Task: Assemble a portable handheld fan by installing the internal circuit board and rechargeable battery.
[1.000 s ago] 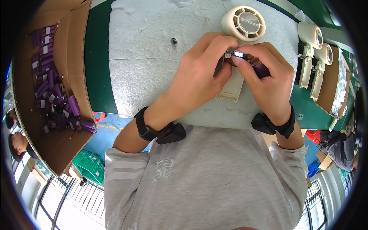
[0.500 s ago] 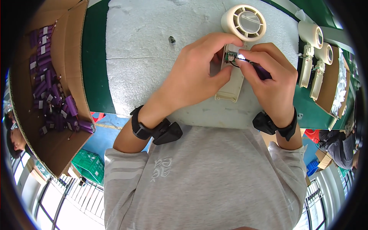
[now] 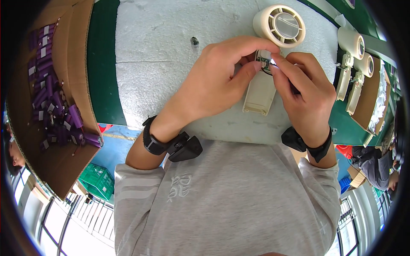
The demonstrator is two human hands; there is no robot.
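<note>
Board (image 3: 264, 62): small, green, held at the fingertips over the upper part of the handle (image 3: 259, 96). Its long axis seems to run left to right, across the handle; fingers cover its ends. Whether it sits in the handle or just above it cannot be told. A dark wire (image 3: 267, 72) loops below it.

Right hand (image 3: 306, 91): thumb and forefinger pinch the board's right end, by a bright white patch. Something dark purple (image 3: 294, 88) shows beneath the fingers, mostly hidden.

Left hand (image 3: 218, 81): thumb tip at the board's left edge, forefinger arched over the handle's far end; how firmly they grip cannot be told. Board lies to the right of this palm, and ahead and left of the right palm. Both hands reach it; neither is clearly nearer.

Handle: cream, open, trough-like, long axis running from the fan head (image 3: 285, 25) toward the wearer, leaning slightly left. The fan head stands just beyond the fingertips, limiting room on the far side.

Foam sheet (image 3: 149, 85): white, under the work; a small dark part (image 3: 194, 42) lies on it, well left.

Left: carton (image 3: 77, 81) of purple batteries (image 3: 55, 102).

Right: two cream fans (image 3: 350, 40) on the green table (image 3: 102, 81), beside a box (image 3: 363, 113), apart from the hands.
</note>
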